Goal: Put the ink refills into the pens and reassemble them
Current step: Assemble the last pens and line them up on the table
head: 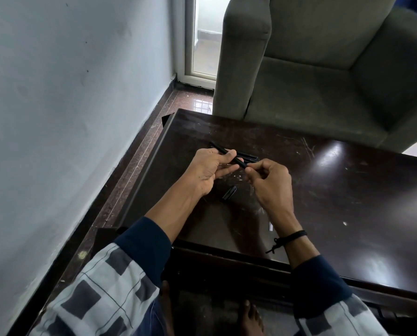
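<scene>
Pen barrel (226, 155) held above the bench (348, 190): left hand (208, 169) grips its middle, right hand (270, 180) pinches its near end. Loose pens (248, 156) lie just behind, cap (229, 194) nearer. Advice: steady the barrel, align parts coaxially, seat without forcing.

Dim daylight, glare on table (330, 151), warped edges

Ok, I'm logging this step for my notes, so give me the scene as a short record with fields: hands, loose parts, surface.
left hand: grips a black pen around its middle
right hand: pinches the same pen's near end
loose parts: black cap lying between the forearms; spare pens lying behind the hands
surface: dark, scratched table
behind: grey-green armchair
</scene>
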